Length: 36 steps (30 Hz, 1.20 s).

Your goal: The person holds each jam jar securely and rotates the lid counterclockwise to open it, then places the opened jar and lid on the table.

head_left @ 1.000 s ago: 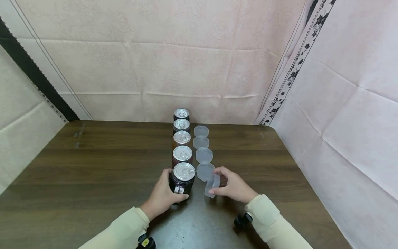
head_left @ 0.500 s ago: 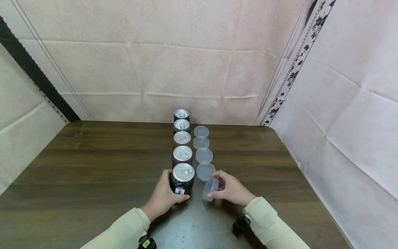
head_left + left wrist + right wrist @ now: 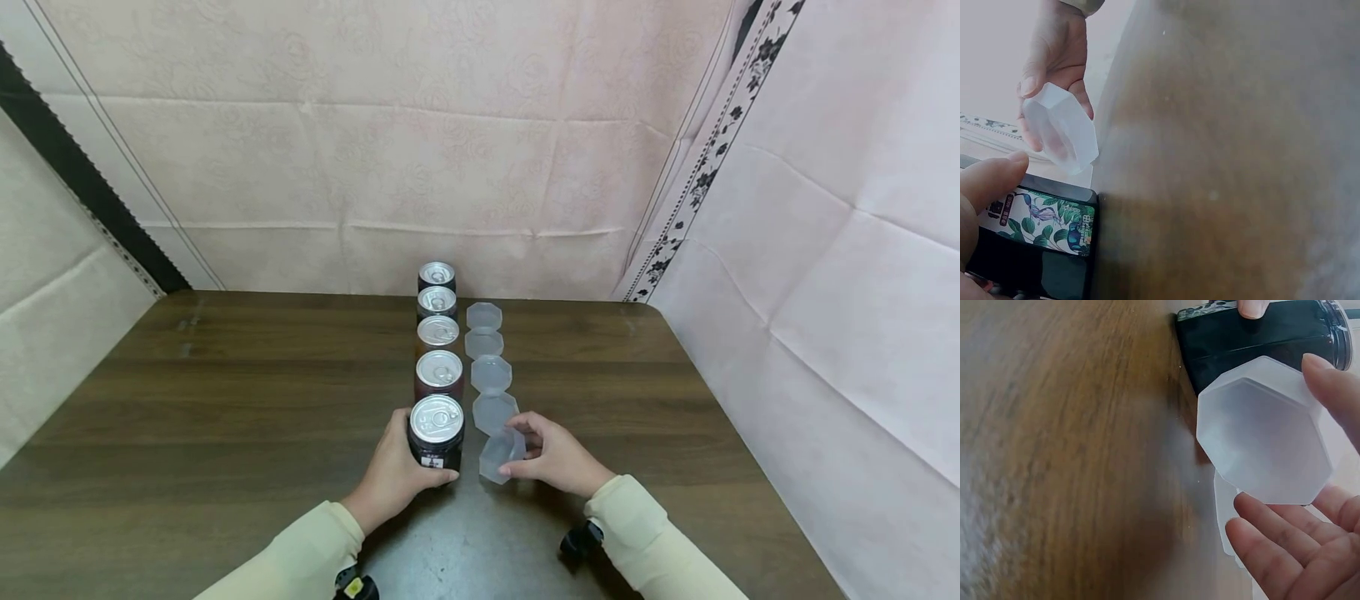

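Note:
My left hand point(image 3: 397, 462) grips the nearest can point(image 3: 437, 421), a dark one with a silver pull-tab top, at the front end of a row. Its printed leaf-pattern label point(image 3: 1054, 222) shows beside the thumb in the left wrist view. Between the thumb and fingers of my right hand point(image 3: 558, 457) is a frosted, many-sided plastic cap point(image 3: 1266, 440). The cap is tilted, its hollow side facing the right wrist camera. It stands just right of the held can, at the front of a line of similar caps point(image 3: 491, 375).
Behind the held can, several more cans point(image 3: 438, 369) run back in a straight row toward the far edge. The matching caps lie alongside on their right. Brown wooden table point(image 3: 262, 400) surrounds both rows, and pale cloth point(image 3: 450, 167) hangs behind it.
The held can has shifted slightly left. My right hand has brought the cap a little left and nearer to me, turning it from edge-on to flatter.

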{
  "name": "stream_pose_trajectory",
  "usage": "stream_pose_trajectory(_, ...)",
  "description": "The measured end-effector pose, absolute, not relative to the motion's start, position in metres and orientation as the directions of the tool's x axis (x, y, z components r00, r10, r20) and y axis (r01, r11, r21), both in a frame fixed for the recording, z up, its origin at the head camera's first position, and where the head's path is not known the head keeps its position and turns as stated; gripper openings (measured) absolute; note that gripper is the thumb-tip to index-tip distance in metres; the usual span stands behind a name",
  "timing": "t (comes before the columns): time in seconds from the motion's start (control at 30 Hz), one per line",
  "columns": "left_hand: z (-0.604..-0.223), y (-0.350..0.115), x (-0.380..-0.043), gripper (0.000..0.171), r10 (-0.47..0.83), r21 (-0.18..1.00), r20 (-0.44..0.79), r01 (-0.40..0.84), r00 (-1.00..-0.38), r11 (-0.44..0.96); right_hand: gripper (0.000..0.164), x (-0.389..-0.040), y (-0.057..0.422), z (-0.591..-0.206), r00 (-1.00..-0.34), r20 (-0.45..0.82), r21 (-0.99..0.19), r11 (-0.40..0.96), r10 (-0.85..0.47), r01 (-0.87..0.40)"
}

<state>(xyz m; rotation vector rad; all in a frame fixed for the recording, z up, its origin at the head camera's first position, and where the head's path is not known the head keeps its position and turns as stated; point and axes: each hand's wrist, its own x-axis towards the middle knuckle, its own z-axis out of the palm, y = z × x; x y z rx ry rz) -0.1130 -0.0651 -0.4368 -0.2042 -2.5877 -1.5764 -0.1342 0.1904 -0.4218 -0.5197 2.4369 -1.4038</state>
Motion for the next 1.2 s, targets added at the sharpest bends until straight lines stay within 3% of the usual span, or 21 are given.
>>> stream_pose_trajectory(0.33,-0.4330,-0.0653,-0.1122,0.093,0.075,0.875,0.152,0.170,-0.985,0.453,0.064,-0.1360,0.1896,-0.4209,-0.893,-0.075,-0.847,0.502,-0.444,-0.178)
stream_pose_trajectory(0.67,-0.4305,-0.0695,-0.1127,0.095,0.122,0.886,0.059,0.108,-0.991,0.450,0.066,-0.1348,0.1897,-0.4195,-0.872,-0.116,-0.833,0.524,-0.476,-0.176)
stream_pose_trajectory(1.2,-0.4309,-0.0723,-0.1089,0.085,0.147,0.881,0.109,0.164,-0.983,0.444,0.068,-0.1341,0.1902,-0.4198,-0.840,-0.085,-0.748,0.591,-0.536,-0.302)
